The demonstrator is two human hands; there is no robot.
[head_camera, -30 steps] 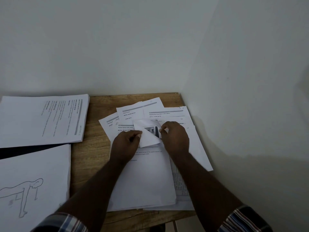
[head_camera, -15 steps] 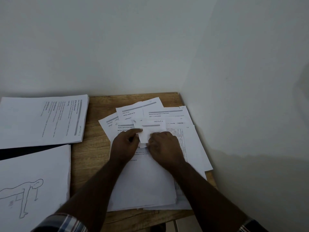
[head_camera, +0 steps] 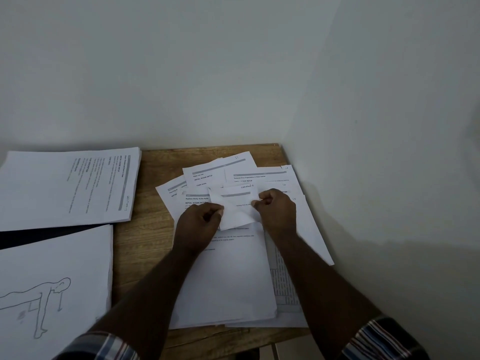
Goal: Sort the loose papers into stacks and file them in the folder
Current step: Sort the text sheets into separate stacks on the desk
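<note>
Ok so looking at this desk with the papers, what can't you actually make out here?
- Head view: body text on the fanned papers is too small to read.
- The small sheet pinched by the left hand and right hand: its sides are hidden by fingers.
- The figure drawing is cut off by the left edge.
- The dark item, perhaps the folder, is mostly covered by stacks.

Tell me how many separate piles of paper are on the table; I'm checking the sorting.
3: a printed stack far left, a stack with a figure drawing near left, and a loose fanned pile under both hands. Others may lie out of view.
</note>
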